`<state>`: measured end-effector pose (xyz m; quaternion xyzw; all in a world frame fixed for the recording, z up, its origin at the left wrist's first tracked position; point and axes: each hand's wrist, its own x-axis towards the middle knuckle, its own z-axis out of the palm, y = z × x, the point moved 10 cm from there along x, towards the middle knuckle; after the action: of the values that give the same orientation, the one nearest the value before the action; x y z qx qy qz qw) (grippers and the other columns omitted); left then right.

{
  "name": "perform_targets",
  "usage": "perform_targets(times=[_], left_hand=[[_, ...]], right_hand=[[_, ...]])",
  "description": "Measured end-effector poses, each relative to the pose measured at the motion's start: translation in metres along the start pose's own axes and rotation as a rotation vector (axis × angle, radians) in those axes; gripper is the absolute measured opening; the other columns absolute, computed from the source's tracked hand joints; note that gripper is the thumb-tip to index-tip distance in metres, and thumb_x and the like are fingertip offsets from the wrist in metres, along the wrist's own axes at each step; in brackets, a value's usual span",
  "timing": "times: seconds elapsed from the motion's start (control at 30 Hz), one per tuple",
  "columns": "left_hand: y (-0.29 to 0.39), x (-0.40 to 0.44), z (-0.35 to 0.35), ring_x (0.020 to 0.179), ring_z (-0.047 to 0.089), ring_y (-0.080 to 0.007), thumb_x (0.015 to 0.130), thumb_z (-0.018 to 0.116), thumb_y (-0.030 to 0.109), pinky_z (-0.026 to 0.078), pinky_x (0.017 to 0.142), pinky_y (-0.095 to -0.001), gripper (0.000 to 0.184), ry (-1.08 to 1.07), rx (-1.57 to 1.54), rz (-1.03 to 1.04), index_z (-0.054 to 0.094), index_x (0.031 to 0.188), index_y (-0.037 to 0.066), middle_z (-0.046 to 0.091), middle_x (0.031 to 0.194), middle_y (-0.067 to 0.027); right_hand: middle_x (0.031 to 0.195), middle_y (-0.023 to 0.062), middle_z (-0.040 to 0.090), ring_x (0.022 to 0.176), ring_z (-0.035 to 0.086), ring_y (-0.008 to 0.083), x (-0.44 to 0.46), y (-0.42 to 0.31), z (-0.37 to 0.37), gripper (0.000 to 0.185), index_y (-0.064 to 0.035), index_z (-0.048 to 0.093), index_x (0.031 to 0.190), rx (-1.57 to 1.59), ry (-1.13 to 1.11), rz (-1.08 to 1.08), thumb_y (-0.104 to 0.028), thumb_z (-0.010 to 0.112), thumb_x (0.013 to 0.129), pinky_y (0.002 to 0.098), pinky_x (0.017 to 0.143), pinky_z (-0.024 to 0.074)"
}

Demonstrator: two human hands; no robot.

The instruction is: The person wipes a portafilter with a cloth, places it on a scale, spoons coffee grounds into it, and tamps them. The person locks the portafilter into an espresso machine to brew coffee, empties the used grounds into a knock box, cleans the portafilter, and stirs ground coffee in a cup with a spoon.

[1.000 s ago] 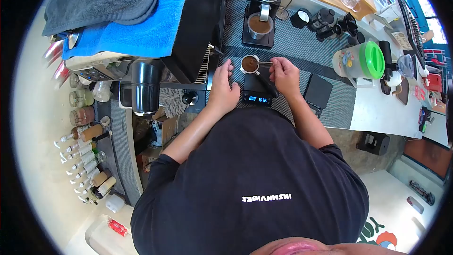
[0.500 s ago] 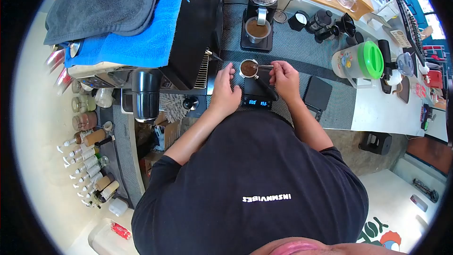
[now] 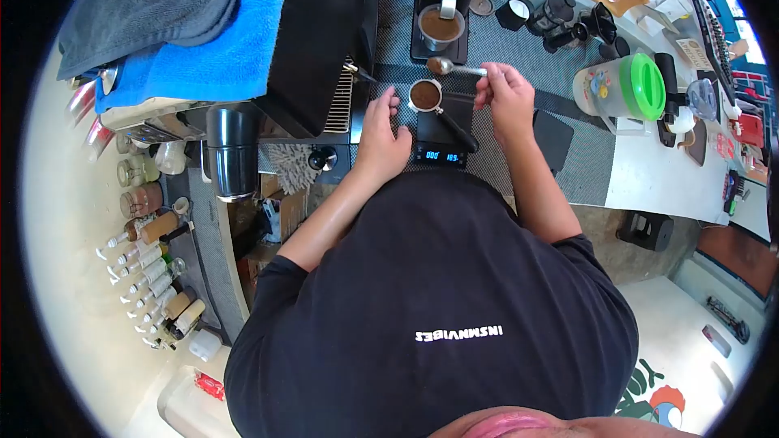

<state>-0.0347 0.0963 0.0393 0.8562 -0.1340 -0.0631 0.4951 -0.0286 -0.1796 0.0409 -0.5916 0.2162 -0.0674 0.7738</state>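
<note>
My right hand (image 3: 505, 93) pinches the handle of a metal spoon (image 3: 464, 70), whose bowl carries brown coffee grounds (image 3: 436, 66). The spoon bowl is above and beyond the portafilter (image 3: 456, 131), apart from it. Ground coffee fills the portafilter's basket. The portafilter rests on a black digital scale (image 3: 441, 156) with lit blue digits, its handle pointing toward me and to the right. My left hand (image 3: 381, 139) is open just left of the portafilter, fingers and thumb apart, holding nothing. Farther back, a clear cup (image 3: 441, 43) of coffee grounds stands under the grinder spout (image 3: 447, 5).
An espresso machine (image 3: 320, 40) draped with blue and grey towels (image 3: 195, 73) stands at the left. To the right are a dark flat pad (image 3: 553, 139) and a green-lidded pitcher (image 3: 645, 88). Black brewing gear (image 3: 554, 14) stands at the back right.
My right hand has lifted the spoon out of the portafilter basket and moved it away from me, with grounds on it. The scale's digits have changed. My left hand stays beside the portafilter.
</note>
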Motion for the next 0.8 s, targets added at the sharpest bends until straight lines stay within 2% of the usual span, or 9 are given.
perform_targets(times=[0.1, 0.2, 0.33, 0.43, 0.53, 0.67, 0.8], left_hand=[[0.002, 0.000, -0.002, 0.125, 0.064, -0.0256, 0.092, 0.070, -0.002, 0.057, 0.101, -0.0370, 0.079, 0.008, -0.007, 0.006, 0.043, 0.167, -0.002, 0.062, 0.146, -0.0167], [0.007, 0.002, -0.003, 0.127, 0.064, -0.0338, 0.091, 0.068, -0.003, 0.052, 0.115, -0.0427, 0.075, -0.018, -0.036, -0.055, 0.044, 0.163, -0.009, 0.062, 0.142, -0.0226], [0.003, 0.004, -0.004, 0.126, 0.064, -0.0337, 0.092, 0.068, -0.003, 0.052, 0.115, -0.0424, 0.075, -0.010, -0.044, -0.054, 0.044, 0.162, -0.009, 0.062, 0.142, -0.0225], [0.006, 0.008, -0.004, 0.127, 0.064, -0.0336, 0.092, 0.067, -0.004, 0.052, 0.116, -0.0423, 0.075, -0.010, -0.060, -0.065, 0.044, 0.163, -0.009, 0.062, 0.143, -0.0223], [0.010, 0.011, -0.002, 0.128, 0.063, -0.0331, 0.092, 0.067, -0.004, 0.052, 0.115, -0.0421, 0.075, -0.035, -0.053, -0.080, 0.043, 0.163, -0.009, 0.062, 0.144, -0.0216], [0.011, 0.012, 0.000, 0.128, 0.062, -0.0323, 0.092, 0.067, -0.004, 0.052, 0.115, -0.0418, 0.075, -0.046, -0.069, -0.072, 0.043, 0.163, -0.009, 0.061, 0.145, -0.0211], [0.010, 0.011, 0.004, 0.126, 0.063, -0.0320, 0.093, 0.068, -0.003, 0.052, 0.115, -0.0421, 0.074, -0.057, -0.070, -0.070, 0.044, 0.163, -0.008, 0.062, 0.143, -0.0203]], right_hand=[[0.088, 0.0072, 0.072, 0.064, 0.065, 0.0128, 0.010, -0.028, 0.004, 0.026, 0.0053, 0.070, 0.125, 0.026, 0.034, -0.045, -0.019, 0.062, 0.118, 0.0295, 0.057, 0.0554], [0.088, 0.0079, 0.073, 0.064, 0.066, 0.0129, 0.025, -0.051, 0.007, 0.025, 0.0045, 0.071, 0.123, 0.017, 0.070, -0.158, -0.018, 0.062, 0.118, 0.0291, 0.058, 0.0563], [0.090, 0.0087, 0.076, 0.068, 0.071, 0.0152, 0.040, -0.063, 0.008, 0.021, 0.0015, 0.075, 0.121, -0.120, 0.134, -0.281, -0.015, 0.063, 0.116, 0.0313, 0.063, 0.0593], [0.093, 0.0100, 0.079, 0.076, 0.075, 0.0143, 0.033, -0.085, 0.038, 0.021, 0.0009, 0.079, 0.122, -0.742, 0.021, -0.693, -0.012, 0.063, 0.115, 0.0313, 0.069, 0.0612], [0.094, 0.0110, 0.080, 0.078, 0.077, 0.0138, 0.025, -0.082, 0.044, 0.020, -0.0012, 0.080, 0.122, -0.767, -0.009, -0.786, -0.010, 0.065, 0.113, 0.0307, 0.072, 0.0615], [0.086, 0.0112, 0.079, 0.068, 0.074, 0.0151, 0.007, -0.085, 0.021, 0.017, 0.0015, 0.080, 0.118, -0.572, 0.129, -0.597, -0.009, 0.069, 0.110, 0.0313, 0.065, 0.0589], [0.081, 0.0071, 0.078, 0.063, 0.070, 0.0092, -0.021, -0.065, 0.013, 0.018, 0.0022, 0.080, 0.117, -0.590, 0.040, -0.452, -0.010, 0.069, 0.111, 0.0273, 0.059, 0.0542]])
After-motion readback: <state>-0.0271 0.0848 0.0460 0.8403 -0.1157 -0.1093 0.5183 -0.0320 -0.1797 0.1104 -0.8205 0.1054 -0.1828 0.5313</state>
